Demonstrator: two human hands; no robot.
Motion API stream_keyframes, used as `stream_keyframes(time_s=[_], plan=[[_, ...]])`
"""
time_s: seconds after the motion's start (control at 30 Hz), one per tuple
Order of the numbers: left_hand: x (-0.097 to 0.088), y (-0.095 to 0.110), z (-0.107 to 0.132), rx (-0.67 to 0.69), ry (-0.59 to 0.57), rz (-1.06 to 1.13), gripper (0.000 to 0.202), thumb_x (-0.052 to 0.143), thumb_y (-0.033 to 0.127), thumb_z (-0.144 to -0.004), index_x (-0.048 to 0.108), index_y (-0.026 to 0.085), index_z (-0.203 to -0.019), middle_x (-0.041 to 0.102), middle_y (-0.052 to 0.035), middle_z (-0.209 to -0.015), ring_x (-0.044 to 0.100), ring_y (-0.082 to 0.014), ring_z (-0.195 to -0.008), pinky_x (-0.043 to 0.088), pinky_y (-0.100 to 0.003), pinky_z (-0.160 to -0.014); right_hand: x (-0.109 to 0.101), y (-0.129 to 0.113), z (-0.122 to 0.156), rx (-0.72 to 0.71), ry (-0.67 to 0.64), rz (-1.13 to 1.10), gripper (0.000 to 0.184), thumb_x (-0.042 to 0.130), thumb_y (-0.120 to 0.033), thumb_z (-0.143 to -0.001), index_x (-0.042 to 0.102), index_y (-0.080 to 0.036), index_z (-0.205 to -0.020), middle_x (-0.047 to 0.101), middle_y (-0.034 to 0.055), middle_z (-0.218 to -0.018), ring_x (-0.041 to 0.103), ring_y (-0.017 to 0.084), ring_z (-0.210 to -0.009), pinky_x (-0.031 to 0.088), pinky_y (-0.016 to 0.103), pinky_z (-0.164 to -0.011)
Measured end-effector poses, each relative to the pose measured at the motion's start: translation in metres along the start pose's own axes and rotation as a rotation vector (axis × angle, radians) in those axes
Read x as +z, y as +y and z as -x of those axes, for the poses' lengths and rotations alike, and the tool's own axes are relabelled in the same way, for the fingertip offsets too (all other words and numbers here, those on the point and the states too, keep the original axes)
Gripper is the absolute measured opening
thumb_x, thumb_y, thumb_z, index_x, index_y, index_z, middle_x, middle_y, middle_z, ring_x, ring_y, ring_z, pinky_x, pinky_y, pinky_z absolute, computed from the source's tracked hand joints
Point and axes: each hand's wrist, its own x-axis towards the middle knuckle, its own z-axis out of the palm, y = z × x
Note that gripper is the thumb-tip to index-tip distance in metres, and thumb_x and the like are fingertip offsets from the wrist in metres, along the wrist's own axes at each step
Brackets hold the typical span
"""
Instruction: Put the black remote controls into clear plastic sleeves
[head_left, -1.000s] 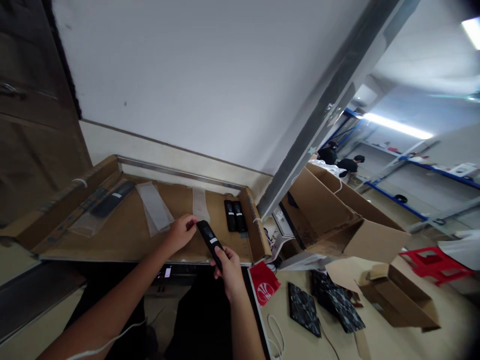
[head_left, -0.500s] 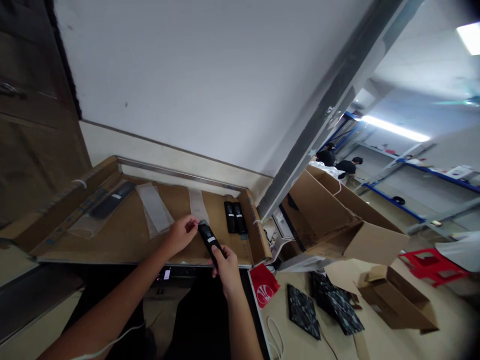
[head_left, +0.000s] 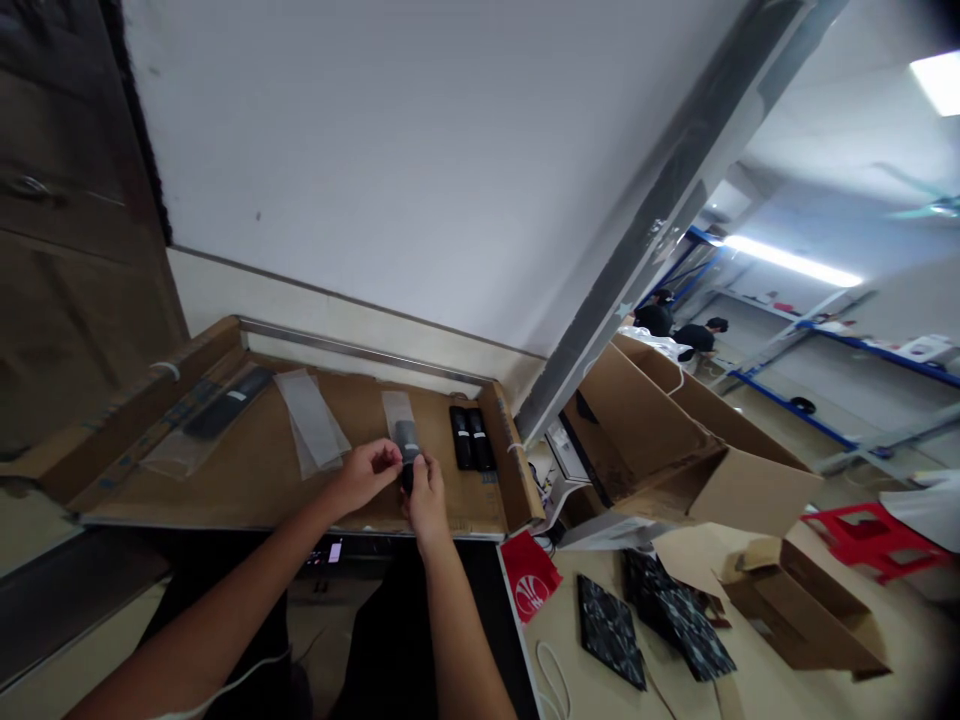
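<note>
A long black handheld device (head_left: 407,450) with a small white label lies mostly inside a clear plastic sleeve (head_left: 397,403). My right hand (head_left: 425,497) is closed around its near end. My left hand (head_left: 371,472) is closed in a pinch at the sleeve's near edge, beside the device. Two similar black devices (head_left: 472,437) lie side by side to the right. Loose clear sleeves (head_left: 311,425) lie left of my hands. Farther left, another black device (head_left: 229,402) rests in a clear sleeve.
The work surface is a cardboard-lined tray (head_left: 259,490) with raised cardboard sides. A large open carton (head_left: 660,440) stands to the right, by a grey post (head_left: 637,250). On the floor are dark patterned packages (head_left: 611,630) and a smaller carton (head_left: 810,610). Two people are in the background.
My right hand has pushed the device away from me, up into the sleeve. More of the device is now covered by the plastic, and my hands are closer together.
</note>
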Motion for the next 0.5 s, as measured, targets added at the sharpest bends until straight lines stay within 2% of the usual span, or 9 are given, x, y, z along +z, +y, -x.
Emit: stream_keyframes(time_s=[0.07, 0.17, 0.23, 0.33, 0.5], plan=[[-0.002, -0.002, -0.001, -0.025, 0.015, 0.014, 0.017, 0.064, 0.033, -0.079, 0.06, 0.017, -0.078, 0.059, 0.0011, -0.073, 0.055, -0.0131, -0.069, 0.044, -0.025, -0.067, 0.002, 0.003, 0.0, 0.037, -0.02, -0.019, 0.064, 0.056, -0.055, -0.088, 0.048, -0.016, -0.138, 0.054, -0.0055, -0.056, 0.047, 0.014, -0.041, 0.031, 0.022, -0.036], [-0.003, -0.007, -0.002, -0.068, 0.043, 0.023, 0.018, 0.062, 0.035, -0.079, 0.06, 0.018, -0.08, 0.061, 0.0002, -0.075, 0.057, -0.0146, -0.073, 0.045, -0.027, -0.071, -0.006, 0.001, 0.005, 0.128, -0.102, -0.084, 0.07, 0.068, -0.047, -0.08, 0.046, -0.019, -0.141, 0.057, -0.0059, -0.062, 0.053, 0.014, -0.049, 0.036, 0.02, -0.038], [-0.003, -0.011, -0.003, -0.08, 0.062, 0.013, 0.019, 0.062, 0.037, -0.078, 0.06, 0.018, -0.081, 0.061, 0.0001, -0.076, 0.057, -0.015, -0.073, 0.045, -0.027, -0.071, -0.015, 0.0, 0.009, 0.107, -0.137, -0.111, 0.073, 0.074, -0.041, -0.073, 0.048, -0.019, -0.137, 0.063, -0.0025, -0.075, 0.058, 0.014, -0.058, 0.042, 0.02, -0.041], [-0.003, -0.013, -0.004, -0.077, 0.069, -0.007, 0.019, 0.061, 0.038, -0.078, 0.059, 0.018, -0.08, 0.059, 0.0004, -0.075, 0.055, -0.0151, -0.072, 0.044, -0.027, -0.069, -0.022, 0.003, 0.007, 0.031, -0.135, -0.099, 0.065, 0.076, -0.039, -0.067, 0.054, -0.017, -0.124, 0.067, 0.0025, -0.088, 0.061, 0.014, -0.064, 0.047, 0.021, -0.043], [-0.005, -0.008, -0.001, -0.06, 0.01, -0.028, 0.018, 0.06, 0.036, -0.081, 0.057, 0.018, -0.079, 0.057, 0.0008, -0.074, 0.053, -0.0149, -0.071, 0.042, -0.027, -0.069, -0.015, 0.014, -0.015, -0.011, 0.018, 0.035, 0.038, 0.071, -0.041, -0.068, 0.057, -0.018, -0.095, 0.061, -0.0023, -0.07, 0.057, 0.014, -0.055, 0.046, 0.022, -0.041]])
